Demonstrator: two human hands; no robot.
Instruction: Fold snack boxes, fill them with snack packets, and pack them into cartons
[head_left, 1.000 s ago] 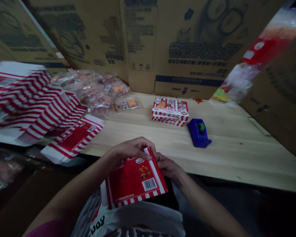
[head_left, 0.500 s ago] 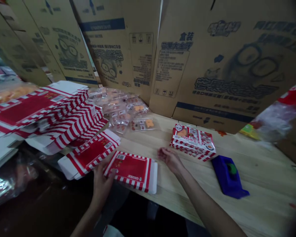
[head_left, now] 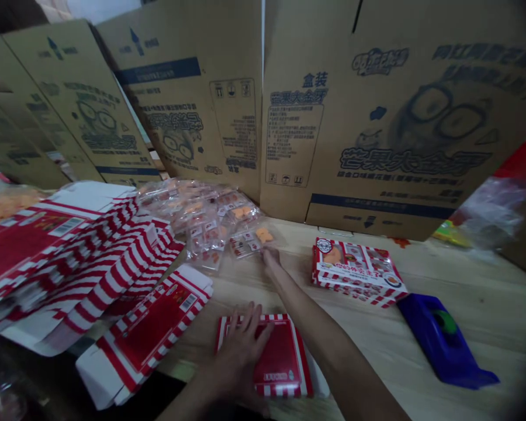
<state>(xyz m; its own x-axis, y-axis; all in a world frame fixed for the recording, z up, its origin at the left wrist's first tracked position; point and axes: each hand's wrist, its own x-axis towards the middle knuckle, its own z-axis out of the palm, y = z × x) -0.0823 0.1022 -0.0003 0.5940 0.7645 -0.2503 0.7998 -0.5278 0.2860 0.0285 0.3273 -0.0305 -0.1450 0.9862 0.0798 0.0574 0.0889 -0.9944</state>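
Note:
My left hand (head_left: 241,351) lies with spread fingers on a flat red carton with red-and-white striped edges (head_left: 280,356), near the table's front edge. A white flap sticks out at the carton's right end. Farther back, my right hand (head_left: 270,256) is closed at the near edge of a clear plastic packet (head_left: 245,242) with an orange piece inside. Its fingertips are partly hidden. Behind and left of that packet lies a heap of similar clear packets (head_left: 193,204). Another flat striped carton (head_left: 158,327) lies left of my left hand.
A pile of striped cartons (head_left: 109,263) fills the left side. Right of centre are stacked printed boxes (head_left: 355,269), with a blue tape dispenser (head_left: 447,345) beside them. Large cardboard sheets (head_left: 377,117) stand along the back. Clear plastic wrapping (head_left: 493,216) is at the far right.
My right hand has moved forward and left to the clear packet. My left hand has gone from holding the carton's left edge to lying spread on top of it. The view has shifted.

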